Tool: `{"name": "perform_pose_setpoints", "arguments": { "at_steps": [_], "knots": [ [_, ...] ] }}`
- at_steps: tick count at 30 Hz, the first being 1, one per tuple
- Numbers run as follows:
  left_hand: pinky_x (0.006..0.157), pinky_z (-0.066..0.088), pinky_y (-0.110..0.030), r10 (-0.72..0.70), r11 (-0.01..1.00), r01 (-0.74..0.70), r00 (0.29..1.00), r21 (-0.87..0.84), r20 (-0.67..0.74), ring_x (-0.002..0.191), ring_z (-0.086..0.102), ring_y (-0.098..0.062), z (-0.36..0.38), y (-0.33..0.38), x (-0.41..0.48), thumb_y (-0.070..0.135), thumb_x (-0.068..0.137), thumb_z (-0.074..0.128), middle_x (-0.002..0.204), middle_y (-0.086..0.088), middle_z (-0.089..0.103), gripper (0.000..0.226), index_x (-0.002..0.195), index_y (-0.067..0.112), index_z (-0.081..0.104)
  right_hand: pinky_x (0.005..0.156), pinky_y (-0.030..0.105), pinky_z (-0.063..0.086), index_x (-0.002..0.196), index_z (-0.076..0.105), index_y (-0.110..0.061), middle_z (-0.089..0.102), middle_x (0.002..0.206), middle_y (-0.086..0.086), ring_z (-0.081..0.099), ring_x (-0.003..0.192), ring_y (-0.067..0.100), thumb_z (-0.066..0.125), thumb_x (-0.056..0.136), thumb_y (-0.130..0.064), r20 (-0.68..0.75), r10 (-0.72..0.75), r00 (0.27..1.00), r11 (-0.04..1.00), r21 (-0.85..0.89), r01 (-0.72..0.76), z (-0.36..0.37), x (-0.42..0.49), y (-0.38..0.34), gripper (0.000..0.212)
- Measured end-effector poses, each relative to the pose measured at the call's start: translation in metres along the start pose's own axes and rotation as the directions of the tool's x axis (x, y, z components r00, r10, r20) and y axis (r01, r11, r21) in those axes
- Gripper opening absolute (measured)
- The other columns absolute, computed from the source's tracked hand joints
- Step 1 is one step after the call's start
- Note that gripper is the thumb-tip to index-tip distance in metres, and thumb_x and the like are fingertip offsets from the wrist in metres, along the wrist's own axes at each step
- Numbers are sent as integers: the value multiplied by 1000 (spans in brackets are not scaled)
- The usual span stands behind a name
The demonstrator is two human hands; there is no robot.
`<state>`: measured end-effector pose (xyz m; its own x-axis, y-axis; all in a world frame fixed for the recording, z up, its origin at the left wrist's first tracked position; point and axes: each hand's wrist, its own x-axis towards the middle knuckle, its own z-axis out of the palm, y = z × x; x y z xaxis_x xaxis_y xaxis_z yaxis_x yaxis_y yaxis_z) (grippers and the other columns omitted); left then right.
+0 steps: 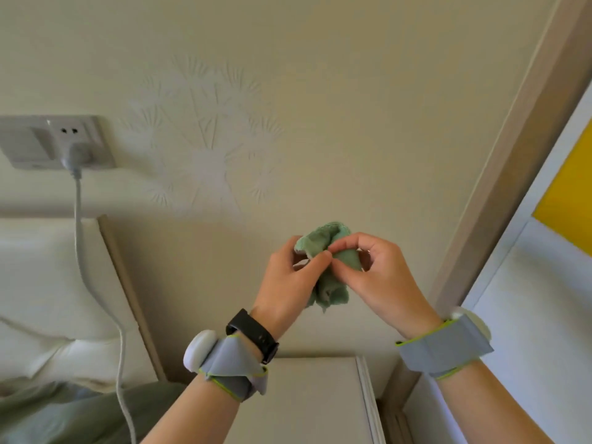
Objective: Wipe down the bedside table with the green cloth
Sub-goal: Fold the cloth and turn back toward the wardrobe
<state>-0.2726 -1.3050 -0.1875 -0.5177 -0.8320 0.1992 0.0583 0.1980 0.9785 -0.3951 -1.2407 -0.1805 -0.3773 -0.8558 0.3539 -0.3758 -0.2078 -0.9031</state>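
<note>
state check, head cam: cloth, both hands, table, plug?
green cloth: bunched, held in the air between both hands, off the table
left hand: closed on the cloth
right hand: fingers pinching the cloth
bedside table: top bare where visible
plug: in the wall socket, cable hanging down

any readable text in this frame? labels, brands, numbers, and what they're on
None readable.
Black wristband on the left wrist: no display text shows.
Wall socket: no marking visible.
White pods on the grey wrist straps: blank.
Green cloth, held by both hands: no tag legible.
</note>
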Motion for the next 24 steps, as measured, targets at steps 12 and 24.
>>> {"name": "perform_pose_setpoints", "arguments": {
  "at_steps": [12,24],
  "knots": [
    [72,55,-28,-25,997,37,985,69,-168,78,66,-13,-5,266,-11,23,97,49,88,2,69,18,88,17,64,59,5,40,115,59,-18,49,75,-7,49,61,-4,63,77,7,-62,-122,991,984,-141,113,-118,35,-240,46],
    [71,57,-18,8,994,17,976,110,-220,71,68,3,-28,350,-104,16,99,46,91,6,68,16,95,16,62,74,20,54,87,70,-16,71,85,-1,67,81,11,71,80,-8,-2,-37,999,998,49,37,-113,-20,-314,10]
  ]
}}
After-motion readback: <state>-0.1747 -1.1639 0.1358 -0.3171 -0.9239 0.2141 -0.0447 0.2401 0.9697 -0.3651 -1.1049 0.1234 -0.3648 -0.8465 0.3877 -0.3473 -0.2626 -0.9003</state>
